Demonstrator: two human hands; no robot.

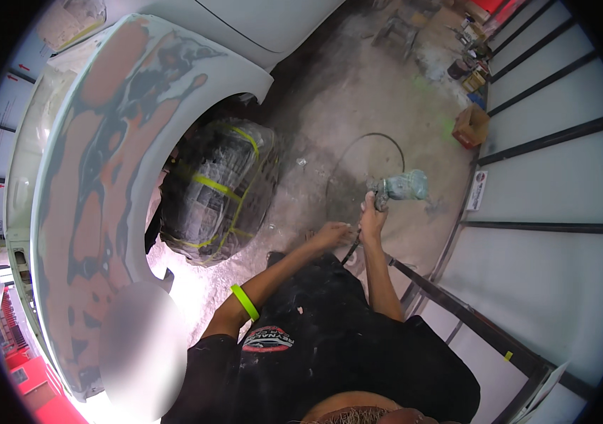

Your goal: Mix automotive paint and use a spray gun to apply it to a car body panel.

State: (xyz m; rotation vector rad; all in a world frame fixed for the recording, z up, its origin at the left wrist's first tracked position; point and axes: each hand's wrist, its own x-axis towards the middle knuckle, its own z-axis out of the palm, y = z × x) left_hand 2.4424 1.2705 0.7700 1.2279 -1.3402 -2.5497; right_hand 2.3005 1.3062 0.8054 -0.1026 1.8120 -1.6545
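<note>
My right hand (372, 220) grips the handle of a paint-crusted, greenish spray gun (402, 187) and holds it above the concrete floor, with the nozzle toward the right. My left hand (333, 233) sits just beside and below it, fingers closed on the thin black hose (349, 251) that hangs from the gun's handle. A bright green band (245, 302) circles my left upper arm. I wear a black, paint-speckled shirt.
A car fender (89, 177) patched in orange and grey filler curves along the left, over a wheel (216, 191) wrapped in plastic and yellow-green tape. A black hose loop (365, 138) lies on the floor. There is a cardboard box (471, 126) and a black-framed white wall (556, 177) on the right.
</note>
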